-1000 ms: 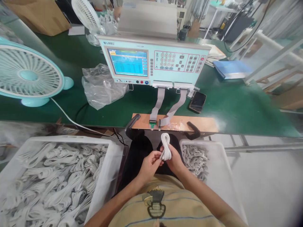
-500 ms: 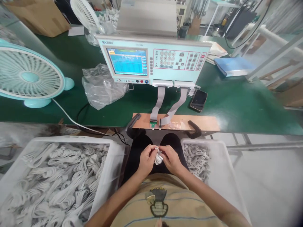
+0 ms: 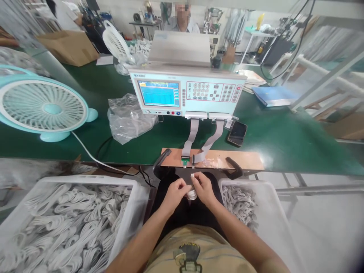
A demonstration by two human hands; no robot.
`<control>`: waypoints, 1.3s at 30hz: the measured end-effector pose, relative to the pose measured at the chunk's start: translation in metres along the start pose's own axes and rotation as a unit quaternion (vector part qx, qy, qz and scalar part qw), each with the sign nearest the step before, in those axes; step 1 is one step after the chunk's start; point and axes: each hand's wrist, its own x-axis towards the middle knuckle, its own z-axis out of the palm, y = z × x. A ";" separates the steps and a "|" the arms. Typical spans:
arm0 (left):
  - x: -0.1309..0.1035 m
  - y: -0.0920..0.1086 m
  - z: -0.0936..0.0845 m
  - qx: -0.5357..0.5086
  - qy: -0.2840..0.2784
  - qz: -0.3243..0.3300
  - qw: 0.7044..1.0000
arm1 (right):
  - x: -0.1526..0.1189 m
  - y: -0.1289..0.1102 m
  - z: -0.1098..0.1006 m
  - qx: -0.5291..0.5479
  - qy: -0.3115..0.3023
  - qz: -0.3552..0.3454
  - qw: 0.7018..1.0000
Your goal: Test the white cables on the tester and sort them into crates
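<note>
Over my lap, a coiled white cable [image 3: 192, 195] sits between my two hands. My left hand [image 3: 176, 192] is closed on the coil's left side, thumb and fingers pinched. My right hand [image 3: 203, 187] pinches a cable end with a small white plug [image 3: 192, 175], which points up toward the bench. Just beyond it, a small green circuit board [image 3: 185, 162] and a black connector [image 3: 193, 159] lie at the edge of a wooden strip [image 3: 244, 159]. Grey ribbon cables [image 3: 191, 136] link them to the cable tester [image 3: 167, 113] with its lit blue screen.
A white bin [image 3: 85, 181] of coiled cables stands at left; another bin [image 3: 270, 197] with cables is at right. Black clamps [image 3: 162, 163] grip the strip. A teal fan [image 3: 52, 108], plastic bag [image 3: 127, 123] and phone [image 3: 237, 134] rest on the bench. A person [image 3: 193, 27] is behind the tester.
The view has tilted up, showing more of the room and the person behind the tester. My right hand has brought the plug up out of the coil toward the bench edge.
</note>
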 end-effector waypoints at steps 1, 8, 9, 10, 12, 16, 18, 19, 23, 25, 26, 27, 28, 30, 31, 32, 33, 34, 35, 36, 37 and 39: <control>0.004 -0.001 0.001 -0.051 -0.008 -0.028 0.998 | 0.004 0.001 0.001 0.020 0.006 0.012 1.000; 0.015 -0.013 0.002 -0.279 -0.048 -0.091 0.955 | 0.017 0.003 0.001 0.098 0.028 0.062 0.993; 0.016 -0.014 0.000 -0.296 -0.064 -0.100 0.948 | 0.017 0.003 0.001 0.102 0.029 0.064 0.992; 0.017 -0.014 -0.003 -0.312 -0.079 -0.109 0.941 | 0.018 0.003 0.001 0.104 0.030 0.065 0.992; 0.016 -0.014 -0.010 -0.340 -0.107 -0.116 0.927 | 0.018 0.004 0.001 0.104 0.029 0.066 0.992; 0.014 -0.014 -0.017 -0.338 -0.124 -0.111 0.927 | 0.019 0.006 0.001 0.101 0.031 0.063 0.992; 0.015 -0.015 -0.014 -0.309 -0.100 -0.105 0.940 | 0.019 0.005 0.000 0.104 0.028 0.064 0.992; 0.015 -0.015 -0.013 -0.291 -0.084 -0.097 0.948 | 0.019 0.004 -0.001 0.110 0.025 0.068 0.991; 0.021 -0.012 -0.006 -0.158 -0.015 -0.017 0.987 | 0.021 -0.003 0.000 0.193 0.014 0.135 0.972; 0.024 -0.006 -0.006 -0.067 -0.009 0.035 0.997 | 0.023 -0.007 0.002 0.255 0.019 0.184 0.949; 0.025 -0.003 -0.007 -0.029 -0.009 0.061 0.998 | 0.024 -0.009 0.004 0.281 0.027 0.205 0.937; 0.027 -0.001 -0.007 0.000 -0.006 0.088 0.996 | 0.025 -0.010 0.005 0.303 0.036 0.221 0.926; 0.029 0.001 -0.007 0.019 0.003 0.115 0.993 | 0.026 -0.010 0.007 0.321 0.044 0.231 0.917; 0.033 0.002 -0.006 0.036 0.038 0.154 0.987 | 0.027 -0.010 0.009 0.345 0.055 0.236 0.907; 0.035 0.000 -0.004 0.037 0.057 0.161 0.985 | 0.027 -0.009 0.009 0.350 0.055 0.233 0.906; 0.037 -0.002 -0.002 0.034 0.073 0.159 0.984 | 0.026 -0.008 0.009 0.350 0.051 0.228 0.907; 0.038 -0.004 0.000 0.029 0.087 0.153 0.984 | 0.026 -0.008 0.008 0.345 0.046 0.223 0.911; 0.040 -0.007 0.002 0.022 0.097 0.144 0.985 | 0.026 -0.007 0.007 0.337 0.039 0.219 0.915; 0.041 -0.010 0.004 0.013 0.105 0.137 0.985 | 0.026 -0.006 0.006 0.328 0.030 0.215 0.919; 0.042 -0.012 0.005 0.003 0.113 0.131 0.985 | 0.026 -0.005 0.005 0.319 0.022 0.213 0.923; 0.042 -0.013 0.007 -0.006 0.120 0.128 0.985 | 0.026 -0.004 0.004 0.311 0.017 0.211 0.926; 0.042 -0.013 0.008 -0.019 0.131 0.122 0.984 | 0.027 -0.002 0.003 0.302 0.009 0.207 0.931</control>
